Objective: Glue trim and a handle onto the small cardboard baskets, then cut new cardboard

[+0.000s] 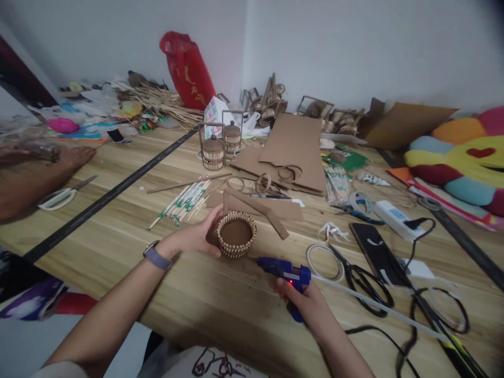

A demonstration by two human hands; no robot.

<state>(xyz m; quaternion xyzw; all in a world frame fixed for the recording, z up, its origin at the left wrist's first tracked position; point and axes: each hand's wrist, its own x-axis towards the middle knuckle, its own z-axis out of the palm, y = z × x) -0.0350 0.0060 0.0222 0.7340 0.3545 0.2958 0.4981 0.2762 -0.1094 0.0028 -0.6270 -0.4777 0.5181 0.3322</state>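
Note:
My left hand (207,233) curls around the left side of a small round basket (236,249) with a wall of short sticks and a brown cardboard floor. The basket stands upright on the table. In my right hand (301,299) is a blue hot glue gun (285,270), its red light on. The nozzle points left, close to the basket's lower right side; I cannot tell whether it touches. A long clear glue stick (378,302) runs out of the gun's back. Behind the basket lies a bent cardboard strip (260,207).
Bundled sticks (183,202), cardboard sheets (293,152) and two finished lidded baskets (213,152) lie beyond my hands. Black scissors (364,283), a phone (378,254) and a tape roll (325,262) are at right. Another person's hand (74,160) rests at left near white scissors (65,195).

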